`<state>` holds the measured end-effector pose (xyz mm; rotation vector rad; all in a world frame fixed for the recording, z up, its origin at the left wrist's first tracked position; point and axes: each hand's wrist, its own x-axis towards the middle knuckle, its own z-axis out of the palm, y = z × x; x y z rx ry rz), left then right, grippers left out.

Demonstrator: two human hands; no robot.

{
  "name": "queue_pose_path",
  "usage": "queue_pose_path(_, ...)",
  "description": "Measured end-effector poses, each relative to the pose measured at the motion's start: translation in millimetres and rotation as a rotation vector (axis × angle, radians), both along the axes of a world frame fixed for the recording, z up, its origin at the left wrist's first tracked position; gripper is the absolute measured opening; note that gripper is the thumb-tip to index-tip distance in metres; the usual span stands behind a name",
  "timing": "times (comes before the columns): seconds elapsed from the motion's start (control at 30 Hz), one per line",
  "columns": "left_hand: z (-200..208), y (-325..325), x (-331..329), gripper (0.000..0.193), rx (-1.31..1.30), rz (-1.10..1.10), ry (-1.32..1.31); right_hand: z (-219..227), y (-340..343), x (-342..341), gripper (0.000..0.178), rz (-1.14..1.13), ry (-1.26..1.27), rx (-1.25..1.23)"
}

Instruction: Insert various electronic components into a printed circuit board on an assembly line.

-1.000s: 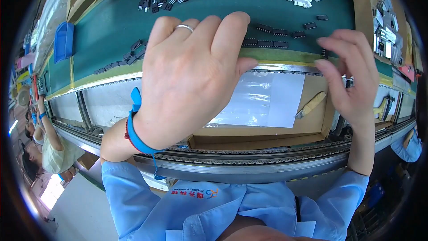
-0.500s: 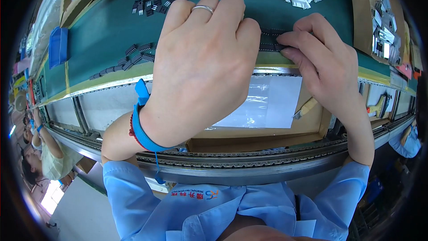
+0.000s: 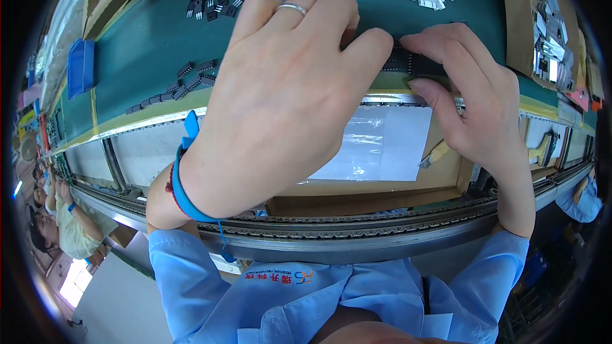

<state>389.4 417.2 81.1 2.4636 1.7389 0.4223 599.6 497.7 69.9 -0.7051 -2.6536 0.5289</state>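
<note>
From the head view I see my left hand (image 3: 287, 95) and right hand (image 3: 468, 99) meet over a small black chip (image 3: 408, 64) at the green mat's (image 3: 153, 32) near edge, fingertips pinching it from both sides.

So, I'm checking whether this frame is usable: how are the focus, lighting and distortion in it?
Head view: fisheye bends the metal conveyor rail into a curve and leaves black corners; the left hand, large and close, and the right hand look fairly sharp under even, soft light; the clear plastic sheet shows mild glare; the small black chips on the green shelf stay legible.
</note>
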Motion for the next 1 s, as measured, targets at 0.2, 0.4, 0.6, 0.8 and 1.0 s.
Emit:
queue_pose_path(0.2,-5,2,-4,0.033,-0.03,-0.035,-0.025,-1,-1,0,0.042,0.012,0.02,0.009)
queue_pose_path(0.4,1,3,0,0.03,-0.015,0.006,-0.09,-3,0,0,0.042,0.021,0.031,0.012)
queue_pose_path(0.6,-10,11,14,0.024,0.086,-0.002,0.0,-5,0,0,0.044,0.039,0.053,0.023)
queue_pose_path(0.8,-15,13,24,0.023,0.125,0.034,0.023,-9,0,2,0.046,0.029,0.09,0.008)
queue_pose_path(1.0,2,6,27,0.028,0.088,0.062,0.025,4,1,4,0.047,0.019,0.107,-0.033)
